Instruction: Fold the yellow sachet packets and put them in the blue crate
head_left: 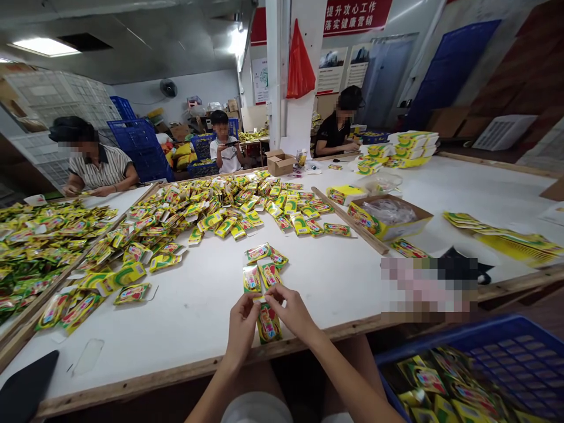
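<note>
A small yellow-and-green carton (269,326) with a red printed panel lies close to the table's front edge. My left hand (243,323) pinches the carton's far end from the left, its fingers closed. From the right, my right hand (293,310) pinches the same end, thumb and forefinger together. The fingertips partly hide the carton's end flap. Just beyond my hands lie several like cartons, among them a left one (251,278) and a right one (269,274), close together on the white tabletop (198,329).
A large heap of cartons (211,205) spreads across the table, with wooden strips (350,220) dividing the surface. An open box (392,217) holds clear plastic. A blue basket (506,329) holds packets at lower right. Other people (101,161) sit around the table.
</note>
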A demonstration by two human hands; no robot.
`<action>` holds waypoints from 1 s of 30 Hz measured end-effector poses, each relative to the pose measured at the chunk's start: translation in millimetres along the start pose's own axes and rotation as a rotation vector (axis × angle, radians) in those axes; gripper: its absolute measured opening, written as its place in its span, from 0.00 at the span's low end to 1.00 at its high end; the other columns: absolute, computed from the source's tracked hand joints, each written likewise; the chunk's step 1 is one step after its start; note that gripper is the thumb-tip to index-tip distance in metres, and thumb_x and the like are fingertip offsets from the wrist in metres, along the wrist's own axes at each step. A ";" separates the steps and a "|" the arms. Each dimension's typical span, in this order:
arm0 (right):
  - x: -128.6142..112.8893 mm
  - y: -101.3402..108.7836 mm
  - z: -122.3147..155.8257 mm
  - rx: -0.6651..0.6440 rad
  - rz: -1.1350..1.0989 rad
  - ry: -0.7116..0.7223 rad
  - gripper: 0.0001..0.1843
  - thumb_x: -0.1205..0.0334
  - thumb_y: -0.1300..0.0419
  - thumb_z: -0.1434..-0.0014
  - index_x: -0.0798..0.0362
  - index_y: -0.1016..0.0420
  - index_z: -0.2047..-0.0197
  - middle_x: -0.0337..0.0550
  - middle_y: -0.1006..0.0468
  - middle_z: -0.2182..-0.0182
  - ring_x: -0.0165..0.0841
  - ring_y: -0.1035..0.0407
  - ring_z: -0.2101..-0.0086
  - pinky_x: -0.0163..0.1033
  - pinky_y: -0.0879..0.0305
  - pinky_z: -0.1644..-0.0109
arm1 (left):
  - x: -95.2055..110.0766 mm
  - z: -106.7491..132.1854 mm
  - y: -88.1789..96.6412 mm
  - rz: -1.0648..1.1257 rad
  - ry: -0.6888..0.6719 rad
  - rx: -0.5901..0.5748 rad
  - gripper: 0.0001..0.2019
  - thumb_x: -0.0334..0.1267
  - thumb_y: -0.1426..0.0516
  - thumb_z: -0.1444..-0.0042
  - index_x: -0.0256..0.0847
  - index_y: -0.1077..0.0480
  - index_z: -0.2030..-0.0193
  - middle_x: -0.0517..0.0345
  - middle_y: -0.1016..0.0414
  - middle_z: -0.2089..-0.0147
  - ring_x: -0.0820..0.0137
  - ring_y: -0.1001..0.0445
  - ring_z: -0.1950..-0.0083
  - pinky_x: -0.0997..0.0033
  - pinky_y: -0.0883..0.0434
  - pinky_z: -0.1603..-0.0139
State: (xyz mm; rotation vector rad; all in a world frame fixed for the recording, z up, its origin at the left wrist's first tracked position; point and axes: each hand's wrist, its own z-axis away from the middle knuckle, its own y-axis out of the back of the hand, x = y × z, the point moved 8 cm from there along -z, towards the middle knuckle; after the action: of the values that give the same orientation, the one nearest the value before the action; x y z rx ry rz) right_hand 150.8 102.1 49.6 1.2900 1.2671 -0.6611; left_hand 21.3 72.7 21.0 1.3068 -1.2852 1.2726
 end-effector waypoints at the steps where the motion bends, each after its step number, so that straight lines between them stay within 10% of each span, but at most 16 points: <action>1: -0.6 -0.6 0.4 -0.007 -0.013 0.005 0.10 0.58 0.45 0.41 0.56 0.29 0.65 0.40 0.28 0.71 0.27 0.36 0.70 0.32 0.41 0.65 | -0.1 -0.1 -0.2 -0.003 -0.002 -0.009 0.13 0.43 0.44 0.44 0.35 0.31 0.57 0.50 0.27 0.57 0.67 0.29 0.57 0.70 0.33 0.53; 17: 19.4 -5.6 12.8 -0.014 -0.173 0.026 0.10 0.59 0.44 0.42 0.55 0.25 0.61 0.44 0.25 0.64 0.32 0.31 0.62 0.36 0.35 0.56 | -1.5 10.0 -4.9 -0.226 -0.132 -0.163 0.12 0.40 0.45 0.41 0.38 0.27 0.54 0.50 0.27 0.53 0.65 0.29 0.51 0.67 0.33 0.49; 20: 9.6 28.7 22.3 0.080 -0.059 0.037 0.11 0.58 0.46 0.41 0.55 0.25 0.63 0.44 0.25 0.64 0.32 0.31 0.62 0.36 0.35 0.56 | 2.0 1.8 0.7 -0.341 -0.182 -0.148 0.15 0.42 0.47 0.39 0.40 0.32 0.48 0.49 0.30 0.49 0.65 0.31 0.49 0.65 0.34 0.49; 26: 1.3 172.2 77.7 0.387 0.642 -0.134 0.16 0.49 0.46 0.47 0.52 0.24 0.71 0.47 0.27 0.67 0.41 0.35 0.64 0.48 0.42 0.55 | 0.3 -58.0 38.0 -0.861 -0.130 0.219 0.30 0.52 0.48 0.43 0.31 0.42 0.41 0.37 0.37 0.45 0.54 0.37 0.45 0.54 0.38 0.47; 30: 12.7 165.1 85.7 0.334 0.510 -0.198 0.18 0.48 0.47 0.47 0.53 0.25 0.67 0.48 0.27 0.64 0.39 0.34 0.61 0.45 0.39 0.54 | -25.0 -94.6 35.1 -1.039 0.071 0.106 0.34 0.53 0.41 0.54 0.37 0.40 0.42 0.37 0.41 0.44 0.46 0.46 0.40 0.42 0.47 0.45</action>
State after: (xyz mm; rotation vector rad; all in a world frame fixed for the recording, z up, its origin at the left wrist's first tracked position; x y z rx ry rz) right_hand 331.6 64.7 75.2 1.6950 0.6395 -0.6241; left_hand -20.0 166.2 2.2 1.6453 -0.3354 0.6192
